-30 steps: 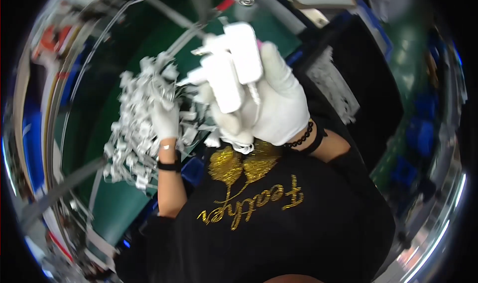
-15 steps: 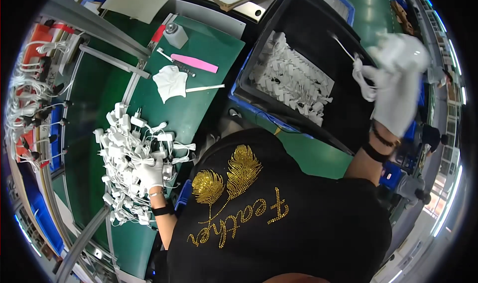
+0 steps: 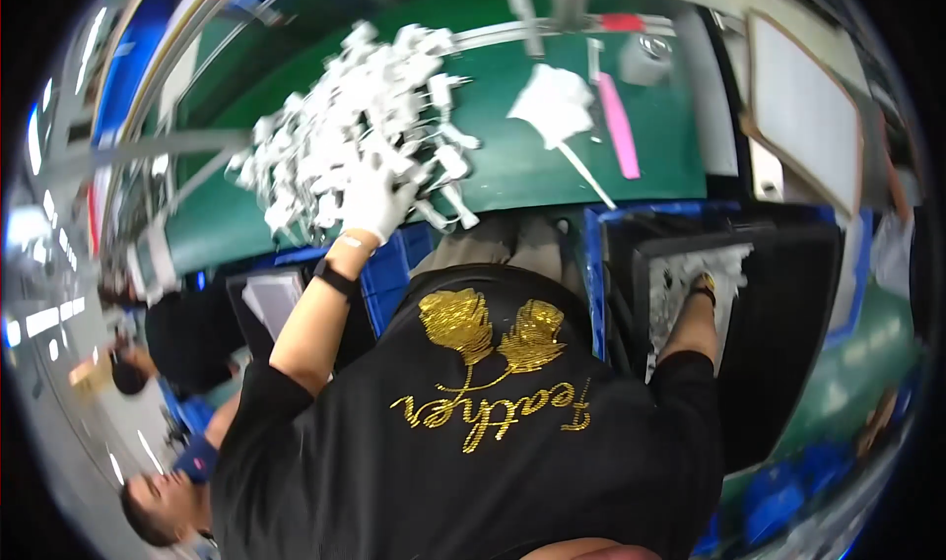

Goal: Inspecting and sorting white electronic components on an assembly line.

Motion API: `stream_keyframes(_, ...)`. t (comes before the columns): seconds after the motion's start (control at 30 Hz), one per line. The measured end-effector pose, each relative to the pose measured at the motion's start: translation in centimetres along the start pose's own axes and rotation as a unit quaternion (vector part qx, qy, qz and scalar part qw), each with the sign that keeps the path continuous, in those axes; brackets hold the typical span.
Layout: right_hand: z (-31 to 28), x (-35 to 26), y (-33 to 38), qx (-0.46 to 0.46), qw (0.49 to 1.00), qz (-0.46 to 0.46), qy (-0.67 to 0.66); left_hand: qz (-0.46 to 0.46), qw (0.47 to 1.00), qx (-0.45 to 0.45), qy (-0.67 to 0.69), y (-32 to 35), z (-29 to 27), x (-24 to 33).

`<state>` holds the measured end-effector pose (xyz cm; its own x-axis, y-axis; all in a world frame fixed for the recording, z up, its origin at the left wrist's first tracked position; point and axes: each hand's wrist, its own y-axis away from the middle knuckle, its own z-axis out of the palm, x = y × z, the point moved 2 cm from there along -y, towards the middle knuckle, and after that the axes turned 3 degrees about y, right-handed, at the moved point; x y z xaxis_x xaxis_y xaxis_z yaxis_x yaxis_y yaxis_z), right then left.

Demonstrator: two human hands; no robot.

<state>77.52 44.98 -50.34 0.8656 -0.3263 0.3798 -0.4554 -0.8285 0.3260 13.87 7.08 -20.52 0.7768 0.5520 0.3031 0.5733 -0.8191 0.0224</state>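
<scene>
A large heap of white power adapters with bundled cables (image 3: 345, 97) lies on the green table (image 3: 483, 181). My left hand (image 3: 374, 203), in a white glove, is at the heap's near edge, fingers curled round a white power adapter (image 3: 399, 162). Down inside a black bin (image 3: 778, 363) at the right is my right hand (image 3: 702, 282); its fingers are smeared and hard to tell from the white adapters (image 3: 670, 274) there, so its grip does not show.
A white cloth-like piece (image 3: 557, 107), a pink strip-shaped tool (image 3: 618, 127) and a pale bottle (image 3: 646, 60) stand or lie on the table's right part. A blue crate (image 3: 386, 269) sits below the table edge. Another person (image 3: 168, 506) is at lower left.
My view has swung round to the right. My right hand, raised beside the bin with a white bundled cable, has come down into the bin. My left hand remains at the heap.
</scene>
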Motion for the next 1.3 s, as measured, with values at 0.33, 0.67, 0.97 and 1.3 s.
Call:
stream_keyframes(0.33,-14.3,-1.4,7.1,0.135,0.869,-0.05,-0.473,-0.113,0.973,-0.145,0.138,1.4,-5.2,-5.2)
stream_keyframes(0.67,-34.3,-22.6,46.6,-0.039,0.649,-0.538,-0.537,0.043,0.995,-0.03,-0.08,-16.0,4.5,-7.6)
stream_keyframes(0.97,-23.7,-39.0,57.2,-0.049,0.739,-0.657,-0.141,-0.101,0.916,0.261,0.287,-10.5,-2.6,-5.2)
stream_keyframes(1.3,-21.4,-42.3,54.8,0.039,0.738,-0.651,-0.172,-0.085,0.64,0.157,0.747,5.6,-12.3,-9.6)
